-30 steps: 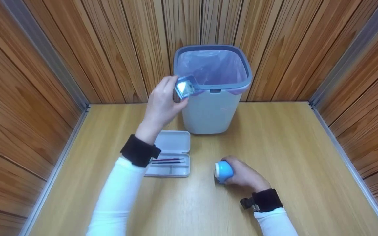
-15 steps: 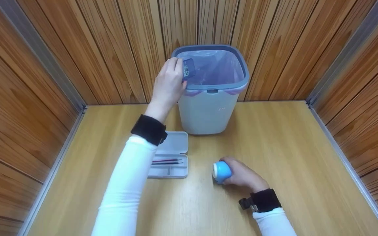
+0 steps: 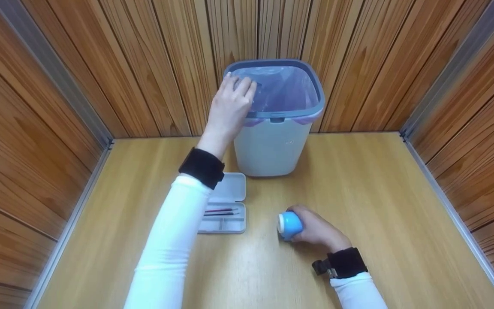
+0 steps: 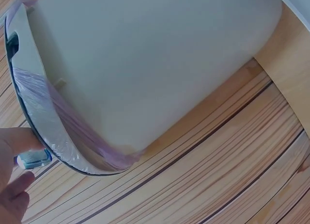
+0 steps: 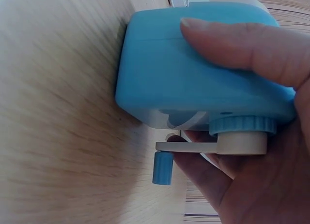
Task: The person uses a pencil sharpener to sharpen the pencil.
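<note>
My left hand (image 3: 230,105) is over the left rim of the trash bin (image 3: 272,148), fingers pointing into it. It grips a small see-through bluish tray (image 4: 38,159), seen between thumb and fingers in the left wrist view; from the head view the hand mostly covers it. On the table, my right hand (image 3: 320,231) holds a blue crank pencil sharpener (image 3: 292,225). The right wrist view has the thumb across the sharpener's body, and the cream crank arm (image 5: 193,147) with its blue knob (image 5: 162,168) beside the other fingers.
An opened grey pencil case (image 3: 233,186) lies in front of the bin, partly behind the left forearm. Slim pencils (image 3: 223,212) lie in its upper compartment. A plastic bag (image 3: 290,88) lines the bin. Wooden panels (image 3: 178,64) wall the table's back and sides.
My left hand has moved up and right over the bin's rim, turning the tray from facing the camera to tipped down inside. My right hand and the pencil sharpener have stayed put.
</note>
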`<state>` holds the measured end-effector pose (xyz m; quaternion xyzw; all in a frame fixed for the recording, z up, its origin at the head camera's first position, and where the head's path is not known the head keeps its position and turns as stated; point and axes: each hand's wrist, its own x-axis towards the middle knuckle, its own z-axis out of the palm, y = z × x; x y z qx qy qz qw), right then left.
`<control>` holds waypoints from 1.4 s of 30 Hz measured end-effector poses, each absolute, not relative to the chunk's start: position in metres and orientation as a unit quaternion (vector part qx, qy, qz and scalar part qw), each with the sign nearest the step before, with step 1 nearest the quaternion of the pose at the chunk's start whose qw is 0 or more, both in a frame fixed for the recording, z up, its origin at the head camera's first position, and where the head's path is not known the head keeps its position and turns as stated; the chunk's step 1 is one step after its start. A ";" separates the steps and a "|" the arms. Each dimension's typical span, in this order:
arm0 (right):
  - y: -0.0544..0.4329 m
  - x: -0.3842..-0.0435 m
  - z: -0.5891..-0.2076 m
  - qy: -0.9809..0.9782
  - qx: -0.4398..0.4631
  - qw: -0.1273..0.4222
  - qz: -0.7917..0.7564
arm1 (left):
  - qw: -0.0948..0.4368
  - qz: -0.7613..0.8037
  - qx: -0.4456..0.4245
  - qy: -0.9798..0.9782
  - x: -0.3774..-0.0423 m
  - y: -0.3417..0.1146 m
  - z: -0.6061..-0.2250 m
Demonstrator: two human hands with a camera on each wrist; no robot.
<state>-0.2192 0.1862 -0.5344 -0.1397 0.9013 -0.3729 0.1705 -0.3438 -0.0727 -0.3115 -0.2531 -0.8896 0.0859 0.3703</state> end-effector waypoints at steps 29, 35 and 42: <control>0.186 -0.219 -0.534 0.897 -0.132 0.177 -0.383 | 0.397 0.181 -0.363 -0.823 -0.344 -0.076 -0.317; 0.187 -0.219 -0.535 0.895 -0.132 0.179 -0.388 | 0.430 0.179 -0.368 -0.805 -0.347 -0.075 -0.322; 0.187 -0.218 -0.537 0.897 -0.142 0.167 -0.383 | 0.436 0.152 -0.374 -0.805 -0.346 -0.076 -0.326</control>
